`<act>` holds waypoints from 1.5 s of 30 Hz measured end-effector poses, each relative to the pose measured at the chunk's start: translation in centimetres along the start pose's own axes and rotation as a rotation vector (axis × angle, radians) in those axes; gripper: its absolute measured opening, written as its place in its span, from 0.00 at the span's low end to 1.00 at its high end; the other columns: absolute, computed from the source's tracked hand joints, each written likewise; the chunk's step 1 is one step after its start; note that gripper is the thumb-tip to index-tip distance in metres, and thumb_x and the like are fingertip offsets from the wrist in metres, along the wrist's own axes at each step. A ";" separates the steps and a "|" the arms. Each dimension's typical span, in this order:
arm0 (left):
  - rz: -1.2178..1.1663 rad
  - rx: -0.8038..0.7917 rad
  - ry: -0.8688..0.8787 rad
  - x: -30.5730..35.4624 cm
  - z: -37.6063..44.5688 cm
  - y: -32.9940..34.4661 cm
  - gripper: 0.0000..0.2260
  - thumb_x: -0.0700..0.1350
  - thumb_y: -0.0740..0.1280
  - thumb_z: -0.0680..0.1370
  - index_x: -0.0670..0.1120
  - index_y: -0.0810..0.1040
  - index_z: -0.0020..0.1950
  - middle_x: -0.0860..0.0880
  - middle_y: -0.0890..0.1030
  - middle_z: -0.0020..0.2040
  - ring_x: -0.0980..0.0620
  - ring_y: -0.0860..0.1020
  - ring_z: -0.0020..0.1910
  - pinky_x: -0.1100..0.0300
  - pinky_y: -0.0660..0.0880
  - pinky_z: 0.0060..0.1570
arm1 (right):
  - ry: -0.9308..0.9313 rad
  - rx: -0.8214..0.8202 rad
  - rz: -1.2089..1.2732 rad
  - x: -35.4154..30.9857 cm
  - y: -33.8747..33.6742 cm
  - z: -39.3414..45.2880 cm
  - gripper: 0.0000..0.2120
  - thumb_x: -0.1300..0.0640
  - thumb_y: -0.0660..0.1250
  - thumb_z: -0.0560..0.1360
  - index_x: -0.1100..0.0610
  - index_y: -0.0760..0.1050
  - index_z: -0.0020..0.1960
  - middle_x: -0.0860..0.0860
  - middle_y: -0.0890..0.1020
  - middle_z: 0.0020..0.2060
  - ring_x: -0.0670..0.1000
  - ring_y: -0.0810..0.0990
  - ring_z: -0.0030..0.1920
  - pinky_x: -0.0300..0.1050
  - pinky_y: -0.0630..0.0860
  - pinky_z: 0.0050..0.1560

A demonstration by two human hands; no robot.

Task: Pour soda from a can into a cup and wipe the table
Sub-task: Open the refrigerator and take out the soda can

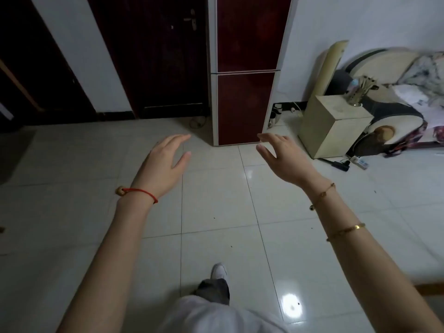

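Left hand (165, 164): raised over the floor, fingers straight and loosely spread, holding nothing; a red string bracelet (141, 192) with a small bead circles the wrist. Right hand (282, 157): raised level with the left, well apart from it, fingers relaxed and slightly bent, thumb set off from them, holding nothing; two thin gold bracelets (336, 212) lie on the wrist and forearm. Can, cup and table: none can be made out in this view, so their place cannot be told. Floor (216, 200): pale glossy tiles with a bright light reflection near right. Shoe (219, 271): white, near centre, with a grey trouser leg behind it and a white garment (216, 316) at the near edge. Fridge (245, 75): two dark red doors in a white frame, far centre, standing upright just beyond the hands. Door (163, 54): dark, with a metal handle, left of the fridge. Box-shaped stand (334, 126): beige, far right, with a small holder of sticks on top. Sofa (396, 92): far right behind the stand, cream and dark, strewn with cloth. Power strip (359, 162): on the floor just near of the stand, beside a dark plug.
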State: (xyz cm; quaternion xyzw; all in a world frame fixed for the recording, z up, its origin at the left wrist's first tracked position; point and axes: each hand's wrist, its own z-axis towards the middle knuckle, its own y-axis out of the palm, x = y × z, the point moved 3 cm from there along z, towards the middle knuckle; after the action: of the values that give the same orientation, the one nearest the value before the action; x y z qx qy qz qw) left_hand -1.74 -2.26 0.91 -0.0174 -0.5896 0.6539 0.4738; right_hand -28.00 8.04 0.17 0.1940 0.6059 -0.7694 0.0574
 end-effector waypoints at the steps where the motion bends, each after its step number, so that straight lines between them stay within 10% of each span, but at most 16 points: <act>1: -0.015 0.010 -0.006 -0.6 1.4 0.1 0.19 0.47 0.61 0.82 0.48 0.68 0.74 0.49 0.71 0.71 0.51 0.68 0.70 0.59 0.63 0.69 | 0.005 0.001 0.014 0.4 0.1 1.4 0.24 0.44 0.54 0.83 0.55 0.67 0.73 0.52 0.76 0.68 0.55 0.70 0.70 0.50 0.67 0.70; 31: -0.059 -0.035 -0.192 -16.3 34.8 7.5 0.18 0.47 0.61 0.82 0.48 0.70 0.72 0.51 0.72 0.70 0.53 0.69 0.70 0.64 0.62 0.68 | 0.127 -0.066 0.266 11.3 9.3 36.5 0.22 0.45 0.56 0.82 0.54 0.70 0.72 0.50 0.77 0.66 0.53 0.72 0.68 0.48 0.70 0.68; 36: -0.075 0.047 -0.215 -18.0 43.7 7.2 0.17 0.47 0.61 0.82 0.49 0.72 0.71 0.52 0.73 0.69 0.61 0.68 0.66 0.78 0.57 0.62 | 0.110 -0.033 0.374 13.6 8.6 46.6 0.20 0.46 0.58 0.82 0.54 0.71 0.71 0.50 0.78 0.65 0.55 0.74 0.67 0.54 0.73 0.66; 42: -0.062 0.080 -0.256 -20.2 52.3 8.1 0.17 0.46 0.62 0.82 0.48 0.72 0.71 0.52 0.73 0.69 0.42 0.76 0.59 0.66 0.67 0.63 | 0.058 -0.022 0.341 15.7 8.1 57.0 0.20 0.48 0.58 0.83 0.55 0.71 0.71 0.51 0.78 0.66 0.54 0.72 0.68 0.49 0.69 0.68; 45: -0.064 0.072 -0.260 -21.9 54.9 8.9 0.18 0.47 0.62 0.82 0.48 0.71 0.72 0.53 0.73 0.69 0.58 0.71 0.65 0.79 0.58 0.61 | 0.049 -0.057 0.337 16.7 9.3 60.3 0.20 0.48 0.58 0.83 0.55 0.71 0.70 0.51 0.78 0.65 0.55 0.73 0.68 0.50 0.70 0.67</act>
State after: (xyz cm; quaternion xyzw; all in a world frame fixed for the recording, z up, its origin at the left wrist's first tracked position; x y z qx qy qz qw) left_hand -26.95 -56.39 -1.13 0.1034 -0.6227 0.6557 0.4143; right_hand -54.13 -49.48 -2.99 0.3101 0.5875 -0.7264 0.1763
